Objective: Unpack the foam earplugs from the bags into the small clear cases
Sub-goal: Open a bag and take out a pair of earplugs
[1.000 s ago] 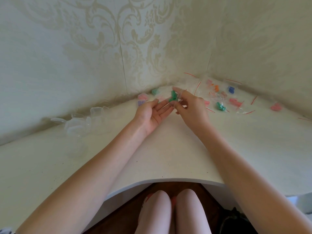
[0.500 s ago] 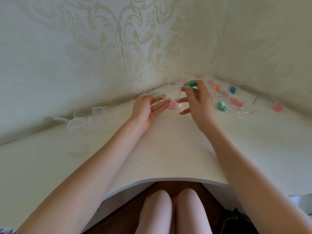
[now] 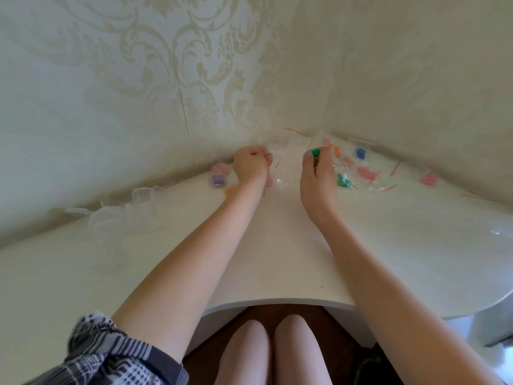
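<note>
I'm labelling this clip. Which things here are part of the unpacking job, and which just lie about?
Job: green earplug in right hand; left hand; bagged earplugs; clear cases; filled cases.
Lying about: dark bag on the floor.

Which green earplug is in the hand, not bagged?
The green earplug pinched at the right hand's fingertips; the other green earplugs lie bagged on the table, right of that hand.

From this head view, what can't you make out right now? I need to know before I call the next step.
- Left hand: fingers curled away from the camera; whether they hold anything is hidden.
- Right hand: it pinches a green earplug; whether a bag still wraps it is unclear.
- Clear cases: see-through and blurred against the white table; their count and open lids are unreadable.
- Bags: only red strips and coloured earplugs show.
</note>
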A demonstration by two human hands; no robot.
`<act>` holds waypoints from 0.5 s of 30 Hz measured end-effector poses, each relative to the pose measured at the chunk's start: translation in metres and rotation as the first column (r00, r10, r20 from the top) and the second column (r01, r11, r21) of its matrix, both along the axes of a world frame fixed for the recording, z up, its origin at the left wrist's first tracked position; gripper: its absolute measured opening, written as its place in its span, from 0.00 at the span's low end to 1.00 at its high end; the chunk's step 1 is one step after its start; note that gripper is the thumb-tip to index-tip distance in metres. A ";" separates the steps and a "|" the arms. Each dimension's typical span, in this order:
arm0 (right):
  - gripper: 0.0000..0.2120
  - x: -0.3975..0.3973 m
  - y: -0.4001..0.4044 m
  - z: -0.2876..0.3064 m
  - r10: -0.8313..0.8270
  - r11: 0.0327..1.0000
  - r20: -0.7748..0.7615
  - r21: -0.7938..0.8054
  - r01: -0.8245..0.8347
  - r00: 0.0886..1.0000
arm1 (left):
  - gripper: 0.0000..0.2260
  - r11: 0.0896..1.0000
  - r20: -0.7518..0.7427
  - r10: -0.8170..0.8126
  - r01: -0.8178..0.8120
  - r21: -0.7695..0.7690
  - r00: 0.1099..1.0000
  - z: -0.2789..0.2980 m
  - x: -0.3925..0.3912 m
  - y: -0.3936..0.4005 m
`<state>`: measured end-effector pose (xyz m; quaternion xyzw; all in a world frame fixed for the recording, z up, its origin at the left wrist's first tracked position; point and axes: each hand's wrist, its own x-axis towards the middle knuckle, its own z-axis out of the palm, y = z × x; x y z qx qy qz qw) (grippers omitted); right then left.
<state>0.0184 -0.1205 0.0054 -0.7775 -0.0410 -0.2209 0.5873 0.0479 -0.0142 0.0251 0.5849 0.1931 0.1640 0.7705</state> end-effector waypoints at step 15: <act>0.08 -0.002 0.003 -0.009 0.218 0.973 -0.205 -0.025 -0.228 0.954 | 0.18 0.308 -0.136 -0.043 0.142 0.941 0.990 0.012 -0.067 0.064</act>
